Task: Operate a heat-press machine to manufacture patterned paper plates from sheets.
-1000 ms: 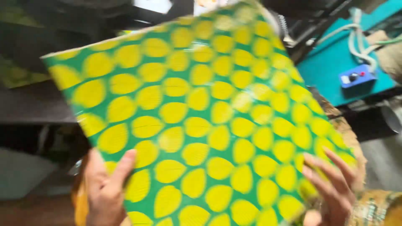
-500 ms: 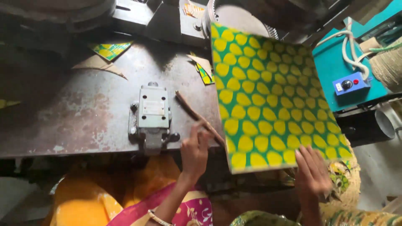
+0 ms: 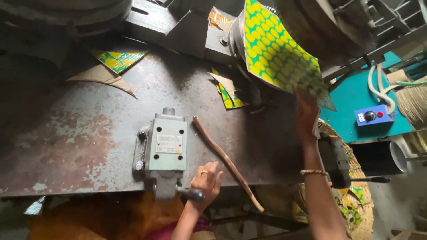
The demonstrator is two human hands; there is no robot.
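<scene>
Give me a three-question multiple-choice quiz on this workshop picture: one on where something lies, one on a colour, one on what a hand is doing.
1. Where does the thin wooden stick lie?
A. On the metal table, right of the grey metal block
B. Inside the woven basket
C. On the teal bench

2. What colours are on the patterned sheet?
A. Red with white stripes
B. Green with yellow spots
C. Plain blue

3. What is the right hand doing?
A. Resting flat on the table
B. Pressing the blue control box
C. Holding the sheet up by its lower edge

Answers:
1. A, the stick lies slantwise on the metal table, just right of the grey metal block.
2. B, yellow spots cover a green ground.
3. C, the raised arm grips the sheet near the machine, while the left hand rests by the block's black knob.
</scene>
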